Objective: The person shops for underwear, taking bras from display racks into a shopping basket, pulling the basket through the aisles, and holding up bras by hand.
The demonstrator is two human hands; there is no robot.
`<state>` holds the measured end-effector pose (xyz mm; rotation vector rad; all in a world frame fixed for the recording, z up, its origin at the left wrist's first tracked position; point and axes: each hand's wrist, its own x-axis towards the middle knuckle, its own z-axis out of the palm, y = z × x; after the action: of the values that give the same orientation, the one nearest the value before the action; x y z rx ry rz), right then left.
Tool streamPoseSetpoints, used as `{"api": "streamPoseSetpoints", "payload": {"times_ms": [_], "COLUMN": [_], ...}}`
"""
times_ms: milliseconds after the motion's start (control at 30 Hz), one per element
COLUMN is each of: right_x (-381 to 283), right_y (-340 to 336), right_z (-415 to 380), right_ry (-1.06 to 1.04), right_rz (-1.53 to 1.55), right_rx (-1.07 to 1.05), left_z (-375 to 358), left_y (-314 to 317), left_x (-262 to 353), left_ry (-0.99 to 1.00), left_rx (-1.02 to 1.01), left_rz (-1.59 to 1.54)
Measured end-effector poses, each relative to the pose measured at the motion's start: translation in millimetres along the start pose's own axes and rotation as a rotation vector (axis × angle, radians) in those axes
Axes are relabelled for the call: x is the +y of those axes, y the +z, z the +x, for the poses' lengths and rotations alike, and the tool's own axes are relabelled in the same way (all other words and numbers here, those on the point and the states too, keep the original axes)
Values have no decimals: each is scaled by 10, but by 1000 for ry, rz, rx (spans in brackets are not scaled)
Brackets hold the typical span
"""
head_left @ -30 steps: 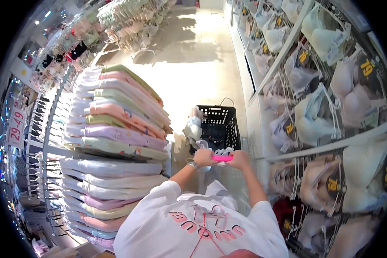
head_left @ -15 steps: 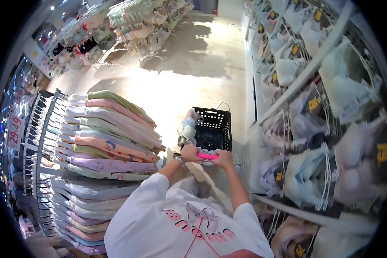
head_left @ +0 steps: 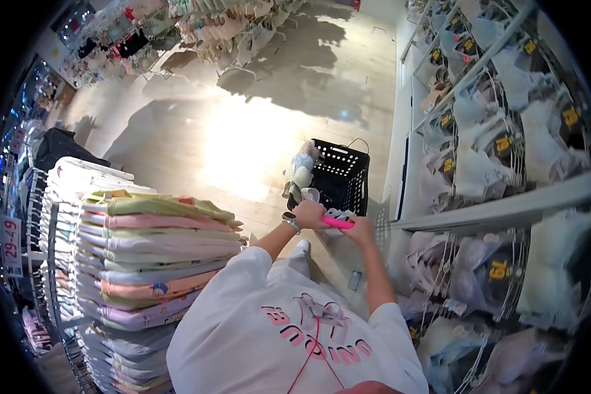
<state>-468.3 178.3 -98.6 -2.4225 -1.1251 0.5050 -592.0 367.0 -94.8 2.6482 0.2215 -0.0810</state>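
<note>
Together, Your Two Hands Grip One Pink Handle

Your left hand (head_left: 309,214) has its fingers closed around the left end of the pink handle (head_left: 338,222), and your right hand (head_left: 360,231) has its fingers curled over the other end, leaving a short bright stretch bare between them. A watch (head_left: 291,221) sits on your left wrist. White pieces (head_left: 339,213) show just beyond the handle, too small to make out clearly.

Directly past your hands is the black basket (head_left: 357,187), its walls pierced with holes and a thin wire loop (head_left: 358,140) rising at its far end. Pale soft items (head_left: 301,172) hang over its left rim; what lies down in the dark interior you cannot tell from this view.

Nearer you, your white shirt (head_left: 243,328) carries pink-and-black lettering, with a red cord (head_left: 317,338) down the front. To your left, a rack of garments (head_left: 171,253) in green, pink, white and lilac stands near your arm, with a "29-49" sign (head_left: 10,241) farther out. To your right, bras (head_left: 482,154) hang in rows on a white wall unit (head_left: 499,205). Ahead, more hanging racks (head_left: 226,29) stand across the sunlit floor (head_left: 240,148).
</note>
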Motion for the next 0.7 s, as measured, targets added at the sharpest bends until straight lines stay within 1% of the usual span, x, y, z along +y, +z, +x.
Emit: {"api": "streamPoseSetpoints", "payload": {"times_ms": [67, 200, 333, 500, 633, 700], "right_x": [39, 163, 283, 516, 667, 755], "right_y": [-136, -254, -462, -691, -936, -1072], "right_z": [357, 1002, 1688, 2618, 3344, 3696], "right_ry": [-7, 0, -10, -83, -104, -122], "right_rz": [-31, 8, 9, 30, 40, 67], "right_rx": [16, 44, 63, 88, 73, 65], "left_z": [350, 938, 1585, 2427, 3099, 3440], "left_y": [-84, -238, -450, -716, -940, -1049], "left_x": [-157, -428, -709, -996, -1235, -1332], "left_ry": [-4, 44, 47, -14, -88, -115], "left_rx": [-9, 95, 80, 99, 76, 27], "left_rz": [4, -41, -22, -10, -20, 19]}}
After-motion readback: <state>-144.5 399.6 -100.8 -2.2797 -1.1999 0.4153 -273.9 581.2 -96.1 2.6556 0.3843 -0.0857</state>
